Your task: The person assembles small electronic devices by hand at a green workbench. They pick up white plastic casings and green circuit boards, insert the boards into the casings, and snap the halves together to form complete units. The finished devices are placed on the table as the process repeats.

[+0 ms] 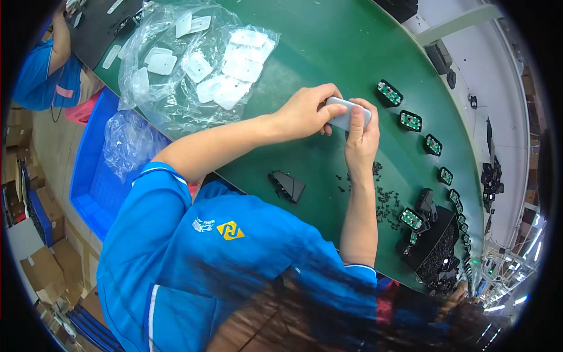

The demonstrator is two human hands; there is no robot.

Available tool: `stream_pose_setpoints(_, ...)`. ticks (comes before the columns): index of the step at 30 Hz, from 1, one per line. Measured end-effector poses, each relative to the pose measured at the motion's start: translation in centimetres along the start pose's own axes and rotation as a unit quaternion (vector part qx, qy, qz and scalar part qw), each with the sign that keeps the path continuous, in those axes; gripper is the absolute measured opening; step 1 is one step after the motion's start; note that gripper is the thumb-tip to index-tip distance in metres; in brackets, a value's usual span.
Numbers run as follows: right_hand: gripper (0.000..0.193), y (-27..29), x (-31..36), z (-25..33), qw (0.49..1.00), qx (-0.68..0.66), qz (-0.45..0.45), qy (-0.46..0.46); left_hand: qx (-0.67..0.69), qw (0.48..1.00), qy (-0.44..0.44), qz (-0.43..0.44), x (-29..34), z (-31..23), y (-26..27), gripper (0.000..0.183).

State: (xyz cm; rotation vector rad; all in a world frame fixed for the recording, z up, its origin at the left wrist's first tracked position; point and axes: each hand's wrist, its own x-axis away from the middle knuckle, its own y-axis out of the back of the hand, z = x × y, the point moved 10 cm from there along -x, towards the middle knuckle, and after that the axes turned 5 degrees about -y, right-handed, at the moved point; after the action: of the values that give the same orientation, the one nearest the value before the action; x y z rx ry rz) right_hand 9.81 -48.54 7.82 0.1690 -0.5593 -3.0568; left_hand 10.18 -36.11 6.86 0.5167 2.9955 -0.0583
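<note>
A pale rounded-rectangular plastic cover [342, 119] is held between my two hands above the green table. My left hand [311, 111] grips its left end, with the thumb lying over the top. The right hand [362, 132] is closed round the other end, its thumb pressed on the face. Whatever is under the cover is hidden by my fingers. Nearer to me, a black wedge-shaped housing [288, 186] lies on the table. Small black parts [384, 205] are scattered beside my right forearm.
Clear plastic bags [176, 58] with several white covers [243, 61] lie at the left. A row of black housings with green circuit boards [410, 121] follows the far right edge. A black box of small parts [437, 246] stands right; a blue bin [88, 176] stands left. Another person [44, 73] works at far left.
</note>
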Motion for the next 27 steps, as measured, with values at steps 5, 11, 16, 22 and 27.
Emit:
stream_pose_setpoints(5,0.039,-0.1,-0.6,-0.5,0.993,-0.082,0.072,-0.033,-0.01,0.999,0.03,0.005,-1.7,1.2,0.2,0.019)
stream_pose_setpoints(11,0.044,1.3,-1.5,-1.2,0.996,-0.064,0.036,-0.044,-0.071,0.996,-0.019,0.045,-4.3,0.4,-0.5,0.018)
stream_pose_setpoints(16,0.049,4.1,-2.7,-0.7,0.996,-0.044,-0.082,0.0,-0.11,0.993,0.012,-0.039,-11.3,2.8,4.0,0.024)
stream_pose_setpoints(22,0.029,8.1,0.5,-1.7,0.993,0.027,-0.117,-0.012,-0.166,0.975,0.126,-0.078,-18.9,7.5,13.7,0.033)
stream_pose_setpoints(27,0.02,2.2,5.5,1.2,0.98,0.153,0.093,0.089,-0.149,0.964,0.221,0.021,-20.9,10.4,15.0,0.037)
